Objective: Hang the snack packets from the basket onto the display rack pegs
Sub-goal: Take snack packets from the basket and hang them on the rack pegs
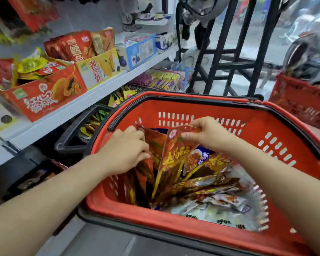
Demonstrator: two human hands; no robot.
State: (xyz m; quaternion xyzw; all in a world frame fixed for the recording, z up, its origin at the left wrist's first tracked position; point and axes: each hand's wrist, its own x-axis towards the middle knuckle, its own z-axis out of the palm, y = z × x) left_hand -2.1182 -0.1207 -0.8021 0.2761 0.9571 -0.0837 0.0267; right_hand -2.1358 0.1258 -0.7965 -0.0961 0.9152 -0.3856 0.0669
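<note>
Two grips reach down into one red basket (174, 225) with a black handle. Up and far to the left of the left grip (128, 150), a white shelf (107, 93) carries three open cartons in a row. First is an orange carton (42, 100) heaped with yellow and red sachets. Next is a yellow carton (100, 71) with red bags standing in it, then a blue carton (137, 50), whose contents I cannot make out.

The left grip is inside the basket against its left wall. Its fingers curl round the tops of an upright bunch of packets (146, 172), red-brown in colour. Between the two grips stands one snack packet (174, 157), red and gold, tilted, its lower end among the others.

The right grip (209, 133) pinches that packet's top edge between thumb and fingertips, so the packet hangs just below and to the left of it. Below the right grip and towards the wearer, the basket floor is covered with loose packets (220, 193). They lie flat and overlapping, some brown and gold, some silvery white.

Beyond the right grip rise the black bars of a frame (229, 52). Far to its right stands a second red basket (299, 102), blurred.
</note>
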